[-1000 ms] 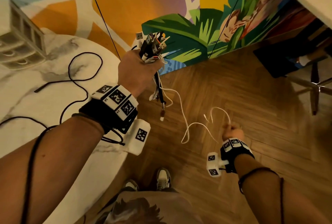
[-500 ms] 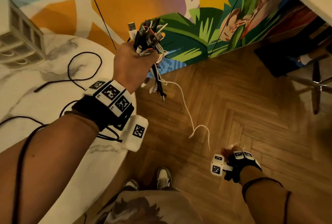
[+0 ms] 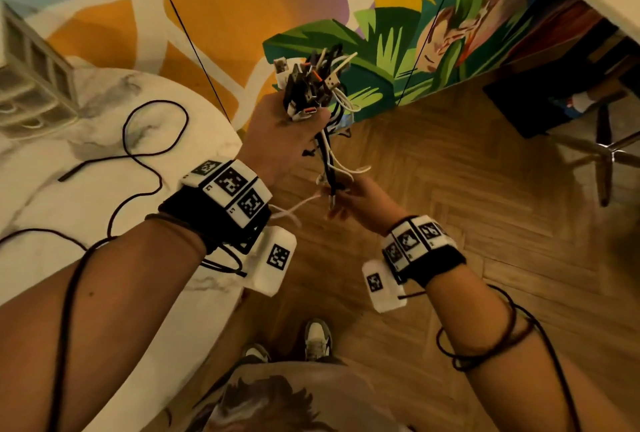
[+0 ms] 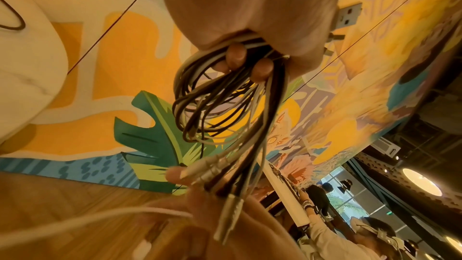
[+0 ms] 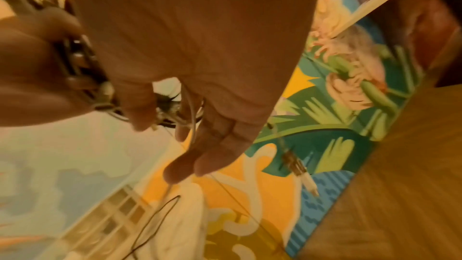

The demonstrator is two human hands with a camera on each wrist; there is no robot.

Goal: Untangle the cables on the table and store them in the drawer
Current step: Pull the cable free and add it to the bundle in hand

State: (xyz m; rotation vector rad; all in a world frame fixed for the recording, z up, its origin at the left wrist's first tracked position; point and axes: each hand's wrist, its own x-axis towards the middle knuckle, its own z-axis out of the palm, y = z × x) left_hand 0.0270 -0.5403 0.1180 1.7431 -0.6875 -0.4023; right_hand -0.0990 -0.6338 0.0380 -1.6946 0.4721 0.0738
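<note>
Holding the cable bundle (image 3: 311,85) tight in our left hand (image 3: 280,130), we draw the white cable (image 3: 298,205) pinched in our right hand (image 3: 360,199) out slowly, lest it snag the hanging plugs (image 4: 228,216).

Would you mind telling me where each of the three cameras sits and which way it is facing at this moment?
Head: worn on the head, facing down at the table and floor; shows left hand, right hand, shoes.
Left wrist: looks along the left hand at the cable bundle it grips.
Right wrist: looks along the right hand's fingers toward the mural.
Shared: each wrist view also catches the other hand.
</note>
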